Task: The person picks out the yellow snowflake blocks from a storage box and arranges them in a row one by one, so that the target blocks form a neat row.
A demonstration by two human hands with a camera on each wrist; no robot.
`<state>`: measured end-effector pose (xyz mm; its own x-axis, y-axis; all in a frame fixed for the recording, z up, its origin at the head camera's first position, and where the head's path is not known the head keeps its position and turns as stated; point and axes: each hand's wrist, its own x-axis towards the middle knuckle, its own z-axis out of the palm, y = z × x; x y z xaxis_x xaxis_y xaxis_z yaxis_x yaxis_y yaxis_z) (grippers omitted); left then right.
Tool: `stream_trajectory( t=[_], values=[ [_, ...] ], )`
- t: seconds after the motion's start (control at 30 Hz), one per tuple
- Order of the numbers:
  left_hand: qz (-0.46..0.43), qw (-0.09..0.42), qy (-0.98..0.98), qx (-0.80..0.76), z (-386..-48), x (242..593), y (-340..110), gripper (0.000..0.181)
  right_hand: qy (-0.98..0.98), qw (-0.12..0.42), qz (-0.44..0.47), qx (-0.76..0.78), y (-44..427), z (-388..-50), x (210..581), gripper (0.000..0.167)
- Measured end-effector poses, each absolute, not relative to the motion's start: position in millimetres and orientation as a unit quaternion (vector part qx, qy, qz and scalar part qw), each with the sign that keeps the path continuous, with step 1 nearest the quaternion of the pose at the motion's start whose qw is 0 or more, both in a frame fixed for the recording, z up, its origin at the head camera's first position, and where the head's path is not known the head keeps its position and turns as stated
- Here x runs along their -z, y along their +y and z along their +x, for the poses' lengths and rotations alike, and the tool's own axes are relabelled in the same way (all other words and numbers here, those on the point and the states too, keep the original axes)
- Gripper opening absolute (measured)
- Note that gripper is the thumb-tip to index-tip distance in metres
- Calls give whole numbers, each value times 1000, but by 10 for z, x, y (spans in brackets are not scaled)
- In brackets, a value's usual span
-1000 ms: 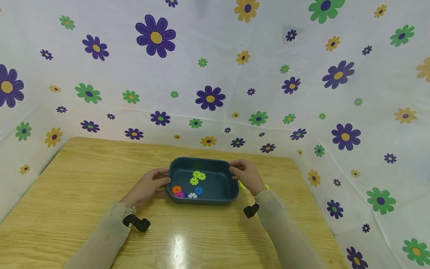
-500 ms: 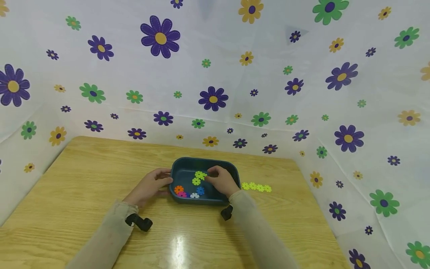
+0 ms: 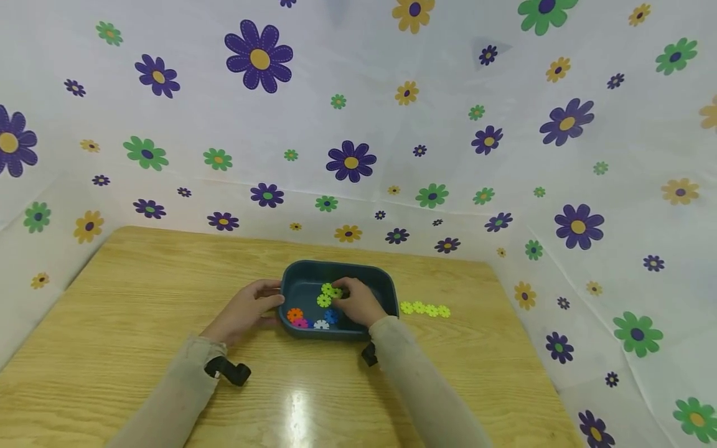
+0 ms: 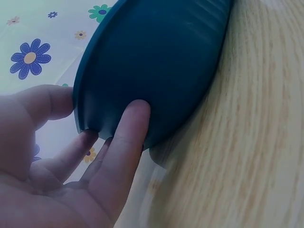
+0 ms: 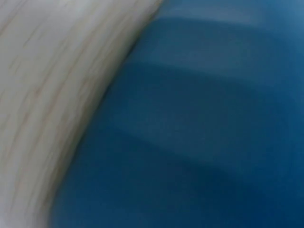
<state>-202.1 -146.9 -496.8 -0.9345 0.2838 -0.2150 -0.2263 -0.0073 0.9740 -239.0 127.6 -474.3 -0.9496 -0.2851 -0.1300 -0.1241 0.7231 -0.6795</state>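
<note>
A dark teal tray (image 3: 358, 331) stands on the table in the head view. At its left end is my left hand (image 3: 243, 311); in the left wrist view its nearly straight fingers (image 4: 128, 147) touch the outer wall of the tray. My right hand (image 3: 358, 302) reaches inside, thumb and fingertips on either side of a yellow-green notched plastic disc (image 3: 335, 292). Whether they pinch it cannot be made out. Two more yellow-green discs lie beside it. Orange (image 3: 294, 315), pink (image 3: 300, 323), white (image 3: 321, 325) and blue (image 3: 331, 317) discs lie near the front wall. The right wrist view is blurred teal.
Right of the tray, several yellow-green discs lie in a joined row (image 3: 425, 309) on the wooden table (image 3: 168, 280). A white flower-print cloth (image 3: 302, 124) hangs behind the table and along its sides.
My right hand has gone from the tray's right rim into the tray, leftward to the yellow-green discs. The row at right has come into full view. My left hand keeps its place.
</note>
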Motion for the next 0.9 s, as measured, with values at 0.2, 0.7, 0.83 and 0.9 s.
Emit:
stream_trajectory(
  t=[0.2, 0.7, 0.83, 0.9],
  values=[
    [23, 177, 678, -713, -2027, 4955, -1500, 57, 927, 113, -134, 331, 1197, -2414, 4758, 34],
    [23, 177, 685, -706, -2038, 4949, -1478, 57, 931, 128, -130, 316, 1184, -2401, 4759, 30],
    [23, 179, 684, -707, -2035, 4959, -1466, 57, 935, 126, -125, 307, 1189, -2402, 4788, 27],
    [24, 180, 683, -708, -2035, 4966, -1462, 57, 938, 130, -125, 297, 1194, -2411, 4804, 36]
  ],
)
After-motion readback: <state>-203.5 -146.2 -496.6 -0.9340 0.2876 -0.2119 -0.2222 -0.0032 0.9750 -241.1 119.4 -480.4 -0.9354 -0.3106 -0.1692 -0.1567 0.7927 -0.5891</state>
